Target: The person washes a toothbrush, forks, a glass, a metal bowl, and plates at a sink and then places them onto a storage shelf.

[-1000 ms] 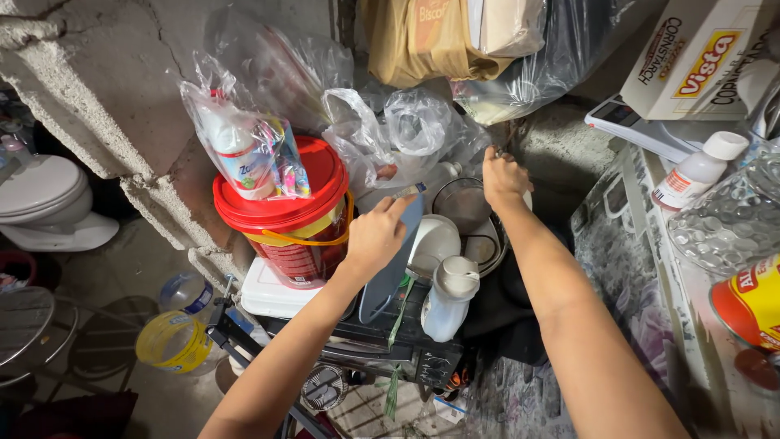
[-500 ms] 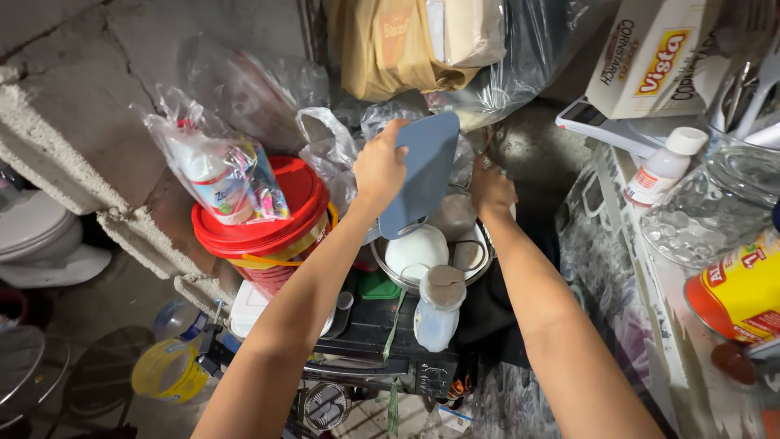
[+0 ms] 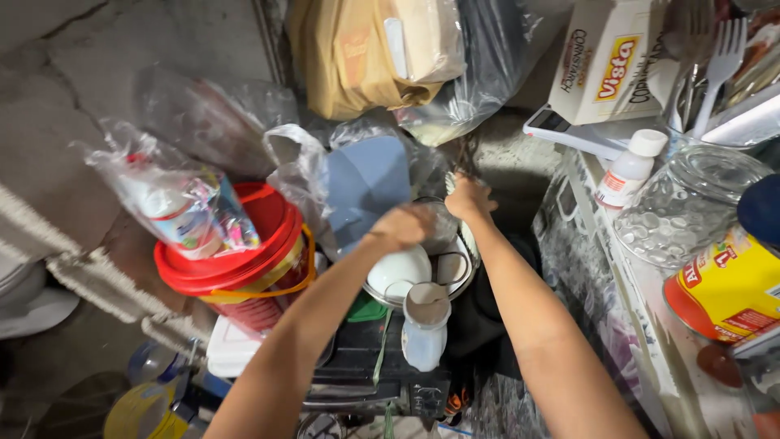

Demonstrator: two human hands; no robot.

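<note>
Red lidded plastic bucket (image 3: 244, 260) at 9 o'clock; left hand (image 3: 404, 226), fingers closed, grips a flat blue-grey plastic board (image 3: 366, 185) upright over a round metal bowl (image 3: 382, 294); right hand (image 3: 469, 197), closed at 12 o'clock, its contents indiscernible; clear dimpled glass jar (image 3: 686, 203) at 3 o'clock.

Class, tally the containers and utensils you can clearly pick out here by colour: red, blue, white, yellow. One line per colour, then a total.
Red: 1, the lidded bucket
Blue: 1, the flat board in the left hand
White: 3, the bowl, the pill bottle, the plastic fork
Yellow: 1, the can
Total: 6
</note>
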